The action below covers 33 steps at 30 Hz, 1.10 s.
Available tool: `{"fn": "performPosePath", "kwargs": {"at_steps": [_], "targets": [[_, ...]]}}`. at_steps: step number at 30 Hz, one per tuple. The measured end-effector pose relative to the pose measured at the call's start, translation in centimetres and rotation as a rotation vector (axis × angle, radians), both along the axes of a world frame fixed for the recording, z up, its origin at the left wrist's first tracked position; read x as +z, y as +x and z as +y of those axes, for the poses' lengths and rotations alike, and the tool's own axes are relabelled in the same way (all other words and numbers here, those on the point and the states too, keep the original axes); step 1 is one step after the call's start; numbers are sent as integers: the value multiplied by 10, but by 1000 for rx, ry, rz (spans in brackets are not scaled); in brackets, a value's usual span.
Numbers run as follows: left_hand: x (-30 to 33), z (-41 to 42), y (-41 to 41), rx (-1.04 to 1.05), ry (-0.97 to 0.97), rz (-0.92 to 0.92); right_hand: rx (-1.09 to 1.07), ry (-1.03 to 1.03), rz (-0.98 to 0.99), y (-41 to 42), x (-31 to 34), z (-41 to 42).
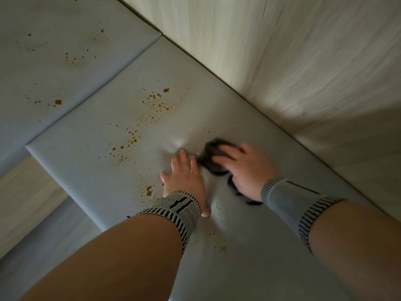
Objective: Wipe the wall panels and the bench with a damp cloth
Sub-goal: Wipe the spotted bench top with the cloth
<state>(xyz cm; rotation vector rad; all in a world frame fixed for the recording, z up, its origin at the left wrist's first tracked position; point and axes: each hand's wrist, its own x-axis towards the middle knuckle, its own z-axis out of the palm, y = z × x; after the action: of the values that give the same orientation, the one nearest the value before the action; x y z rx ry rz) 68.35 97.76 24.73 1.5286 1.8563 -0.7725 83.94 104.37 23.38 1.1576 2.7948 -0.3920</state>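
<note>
wiping a stained padded panel (91, 137) — dark cloth (211, 158) bunched at centre right of the frame.

right hand (245, 170) curled over and gripping the cloth, pressed to the panel; cloth blurred, long axis running from upper left to lower right, a dark tail trailing under the wrist. left hand (184, 177) flat beside it, fingers straight and slightly spread, pressing a dimple into the padding, fingertips just beside the cloth. orange-brown spatter (158, 103) above and left — more on the adjoining panel (54, 61) at upper left. pale wood-grain wall (303, 61) at upper right. patterned wristbands (180, 208) on both wrists.
</note>
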Motion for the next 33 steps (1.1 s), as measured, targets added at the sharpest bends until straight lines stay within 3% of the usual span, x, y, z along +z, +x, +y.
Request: {"fn": "performPosePath", "kwargs": {"at_steps": [4,6,9,11,13,16,17,19,22,24,26,29,31,33], "targets": [[-1,0,0,8,-3,-3,-787,-143,-241,6,6,34],[-1,0,0,12,-7,-11,-712,-108,-267,-12,11,29],[0,0,0,19,1,-17,-219,-91,-109,-31,15,-4],[1,0,0,12,-3,-16,-3,-102,-111,-26,14,0],[1,0,-1,18,-8,-27,-156,-69,-174,-15,9,19],[-2,0,-1,12,-17,-15,-713,-162,-313,-11,17,40],[-3,0,0,8,-19,-12,-740,-165,-339,-17,20,37],[-2,0,0,12,-16,-17,-557,-117,-287,-31,23,20],[-1,1,0,11,-13,-15,-62,-110,-138,-38,20,-6],[0,0,0,8,-19,-16,54,-94,-155,-28,15,6],[-1,1,0,15,-14,-24,-178,-71,-219,-14,12,27],[-2,0,0,13,-18,-23,-787,-156,-324,-5,16,40],[-2,0,0,16,-22,-28,-783,-102,-337,-17,13,23],[-3,1,1,20,-18,-28,-529,-77,-249,-32,11,-9]]}}
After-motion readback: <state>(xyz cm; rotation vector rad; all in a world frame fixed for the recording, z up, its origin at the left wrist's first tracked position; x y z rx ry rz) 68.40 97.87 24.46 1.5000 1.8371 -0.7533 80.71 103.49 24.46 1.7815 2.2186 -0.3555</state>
